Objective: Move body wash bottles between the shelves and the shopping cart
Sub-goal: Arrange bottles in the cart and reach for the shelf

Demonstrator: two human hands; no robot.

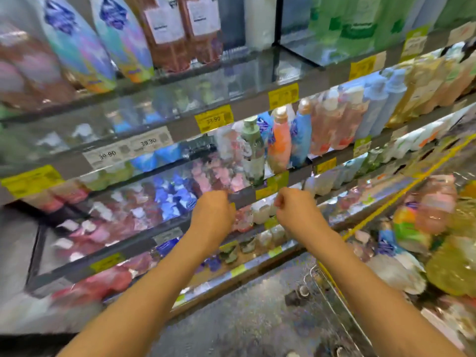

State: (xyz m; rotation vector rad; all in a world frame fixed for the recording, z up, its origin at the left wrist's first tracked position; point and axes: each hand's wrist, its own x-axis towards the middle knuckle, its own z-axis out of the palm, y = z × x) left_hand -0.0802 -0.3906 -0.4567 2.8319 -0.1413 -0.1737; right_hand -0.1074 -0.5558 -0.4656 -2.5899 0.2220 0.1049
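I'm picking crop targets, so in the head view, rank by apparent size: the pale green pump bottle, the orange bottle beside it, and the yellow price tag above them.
1. pale green pump bottle
2. orange bottle, clearly shorter
3. yellow price tag, smallest

Motion blur softens every outline, so the margins are rough.

1. Motion blur smeared the bottle labels (253,148) beyond reading.
2. The shopping cart (422,228) was cut off at the right edge.
3. Both hands' (212,212) fingers curled away, hidden.
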